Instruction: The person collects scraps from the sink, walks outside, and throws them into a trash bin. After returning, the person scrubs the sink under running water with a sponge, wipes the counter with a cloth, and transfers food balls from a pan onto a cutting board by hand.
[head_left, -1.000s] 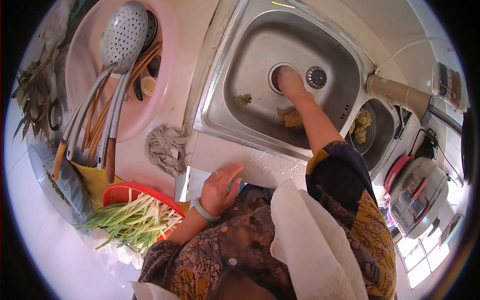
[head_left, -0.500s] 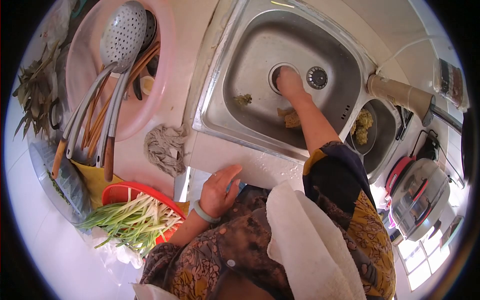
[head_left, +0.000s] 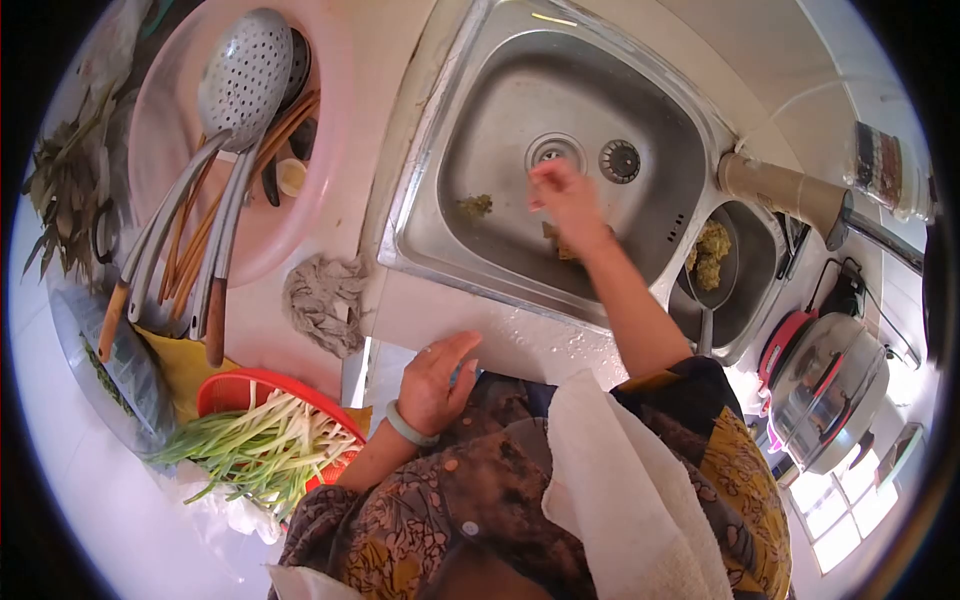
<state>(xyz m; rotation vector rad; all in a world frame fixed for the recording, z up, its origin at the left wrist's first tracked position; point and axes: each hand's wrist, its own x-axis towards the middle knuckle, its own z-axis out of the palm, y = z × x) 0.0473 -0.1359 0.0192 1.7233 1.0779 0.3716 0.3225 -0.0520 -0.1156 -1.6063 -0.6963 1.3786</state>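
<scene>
My right hand (head_left: 568, 205), blurred by motion, hangs over the steel sink (head_left: 500, 120), just below the open drain hole (head_left: 556, 152). Its fingers are too smeared to read. Partly under that hand lies a brown scrap (head_left: 563, 245). The round black-holed strainer (head_left: 620, 161) sits right of the drain, and a small green clump (head_left: 475, 206) lies at the basin's left. My left hand (head_left: 436, 378) is held near the counter edge, thumb apart from the fingers, with nothing in it.
A pink basin (head_left: 145, 150) holds a skimmer (head_left: 245, 80) and chopsticks. A grey rag (head_left: 326, 303) lies beside the sink. Spring onions (head_left: 265, 445) fill a red basket (head_left: 225, 390). A ladle with greenish matter (head_left: 710, 257) rests in the small sink at right.
My right hand has come out of the drain hole and back towards me, uncovering the drain. The view has shifted slightly, and my left hand has stayed about where it was.
</scene>
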